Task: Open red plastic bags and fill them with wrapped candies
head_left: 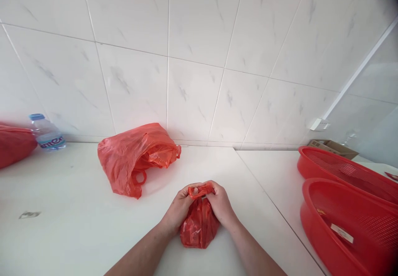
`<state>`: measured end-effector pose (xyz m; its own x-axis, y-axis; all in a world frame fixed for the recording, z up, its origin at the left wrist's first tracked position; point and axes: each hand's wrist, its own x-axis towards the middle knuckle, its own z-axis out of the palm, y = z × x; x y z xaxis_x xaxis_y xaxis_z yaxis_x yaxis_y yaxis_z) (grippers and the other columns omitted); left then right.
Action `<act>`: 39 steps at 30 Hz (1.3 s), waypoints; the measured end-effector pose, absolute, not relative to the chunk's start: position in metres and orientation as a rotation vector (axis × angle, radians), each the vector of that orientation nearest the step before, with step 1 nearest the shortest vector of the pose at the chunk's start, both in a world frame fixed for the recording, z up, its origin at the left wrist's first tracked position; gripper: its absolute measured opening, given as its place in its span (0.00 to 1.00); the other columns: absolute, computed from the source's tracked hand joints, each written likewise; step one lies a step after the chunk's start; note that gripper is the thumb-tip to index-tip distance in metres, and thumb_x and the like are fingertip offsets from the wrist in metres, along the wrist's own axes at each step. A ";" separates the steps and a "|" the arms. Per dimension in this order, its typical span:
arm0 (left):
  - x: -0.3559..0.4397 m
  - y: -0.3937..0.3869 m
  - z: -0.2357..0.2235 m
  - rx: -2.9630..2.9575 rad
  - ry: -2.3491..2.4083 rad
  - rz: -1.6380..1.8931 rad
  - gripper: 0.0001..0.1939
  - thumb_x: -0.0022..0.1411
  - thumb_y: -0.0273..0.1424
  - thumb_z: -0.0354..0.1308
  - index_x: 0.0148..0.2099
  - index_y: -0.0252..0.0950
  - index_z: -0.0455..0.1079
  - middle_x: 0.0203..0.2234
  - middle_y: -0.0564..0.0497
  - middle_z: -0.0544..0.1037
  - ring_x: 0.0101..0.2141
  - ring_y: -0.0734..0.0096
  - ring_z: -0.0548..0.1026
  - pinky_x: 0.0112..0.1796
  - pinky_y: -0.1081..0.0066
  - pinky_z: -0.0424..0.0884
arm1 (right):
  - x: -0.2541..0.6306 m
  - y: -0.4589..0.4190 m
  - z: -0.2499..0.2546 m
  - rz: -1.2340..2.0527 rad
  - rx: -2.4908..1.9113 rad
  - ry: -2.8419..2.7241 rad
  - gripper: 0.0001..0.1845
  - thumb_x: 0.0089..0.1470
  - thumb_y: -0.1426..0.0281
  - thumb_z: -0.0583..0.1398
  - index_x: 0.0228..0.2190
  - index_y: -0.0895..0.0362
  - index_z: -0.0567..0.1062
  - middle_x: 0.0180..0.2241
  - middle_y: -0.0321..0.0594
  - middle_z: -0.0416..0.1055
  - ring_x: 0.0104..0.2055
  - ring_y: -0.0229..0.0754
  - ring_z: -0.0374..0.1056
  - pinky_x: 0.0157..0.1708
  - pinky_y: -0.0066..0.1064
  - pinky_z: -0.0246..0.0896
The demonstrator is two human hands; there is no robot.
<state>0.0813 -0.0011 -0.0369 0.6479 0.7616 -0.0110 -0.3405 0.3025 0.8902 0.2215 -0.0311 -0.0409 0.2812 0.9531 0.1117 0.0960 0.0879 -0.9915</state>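
A small red plastic bag [199, 228] rests on the white table in front of me, its lower part bulging with contents I cannot make out. My left hand [180, 205] is closed on the left side of its gathered top. On the other side, my right hand [220, 203] grips the same top edge, thumb and fingers pressed together on the plastic. The bag's twisted rim runs between both hands. Farther back and to the left lies a larger, crumpled red plastic bag [124, 160] with its mouth facing right.
At right stand two red plastic baskets, the near basket [317, 222] holding a white label, the far basket [306, 160] beside the wall. A cardboard box [337, 148] sits behind them. A water bottle [49, 133] and another red bag [15, 145] are at far left. A tiled wall [195, 98] bounds the table.
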 end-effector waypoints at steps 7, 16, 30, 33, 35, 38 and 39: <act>0.077 0.000 -0.038 1.408 0.653 1.082 0.18 0.65 0.42 0.48 0.50 0.42 0.71 0.58 0.46 0.63 0.58 0.58 0.61 0.53 0.60 0.62 | 0.241 -0.023 -0.041 1.027 -1.174 -0.910 0.21 0.48 0.56 0.58 0.39 0.56 0.75 0.37 0.43 0.75 0.37 0.44 0.71 0.37 0.35 0.65; 0.084 -0.049 -0.017 2.435 0.111 1.398 0.10 0.64 0.22 0.47 0.32 0.37 0.64 0.27 0.52 0.76 0.41 0.69 0.73 0.54 0.61 0.57 | 0.272 -0.011 -0.048 0.591 -1.430 -0.961 0.12 0.45 0.66 0.58 0.32 0.56 0.77 0.31 0.39 0.72 0.30 0.41 0.66 0.33 0.35 0.61; 0.099 -0.079 -0.027 2.656 -0.007 1.628 0.21 0.70 0.31 0.36 0.30 0.34 0.66 0.16 0.54 0.63 0.20 0.74 0.61 0.26 0.70 0.61 | 0.280 -0.008 -0.060 0.332 -1.545 -1.051 0.20 0.52 0.59 0.55 0.44 0.54 0.71 0.37 0.41 0.71 0.40 0.45 0.68 0.42 0.36 0.62; 0.093 -0.074 -0.031 2.690 0.084 1.579 0.20 0.68 0.41 0.41 0.50 0.34 0.66 0.37 0.43 0.74 0.38 0.62 0.72 0.40 0.62 0.68 | 0.284 -0.011 -0.062 0.377 -1.565 -0.954 0.24 0.56 0.55 0.51 0.50 0.54 0.64 0.39 0.42 0.72 0.39 0.44 0.70 0.40 0.35 0.64; 0.091 -0.067 -0.034 2.735 0.291 1.468 0.35 0.58 0.53 0.50 0.60 0.35 0.59 0.54 0.33 0.64 0.53 0.46 0.65 0.49 0.48 0.63 | 0.285 -0.012 -0.062 0.406 -1.568 -0.935 0.23 0.57 0.54 0.50 0.47 0.54 0.66 0.40 0.42 0.72 0.40 0.44 0.70 0.39 0.34 0.64; 0.092 -0.056 -0.038 2.717 0.575 1.168 0.56 0.37 0.58 0.64 0.64 0.37 0.52 0.61 0.29 0.53 0.58 0.34 0.56 0.50 0.41 0.61 | 0.284 -0.013 -0.061 0.442 -1.566 -0.960 0.20 0.56 0.53 0.51 0.40 0.54 0.71 0.39 0.41 0.73 0.39 0.44 0.69 0.39 0.33 0.63; 0.093 -0.054 -0.038 2.698 0.593 1.063 0.56 0.34 0.55 0.68 0.63 0.38 0.54 0.61 0.30 0.54 0.58 0.34 0.56 0.50 0.43 0.63 | 0.284 -0.013 -0.060 0.452 -1.567 -0.969 0.20 0.56 0.53 0.51 0.39 0.54 0.71 0.38 0.40 0.74 0.39 0.44 0.69 0.39 0.33 0.63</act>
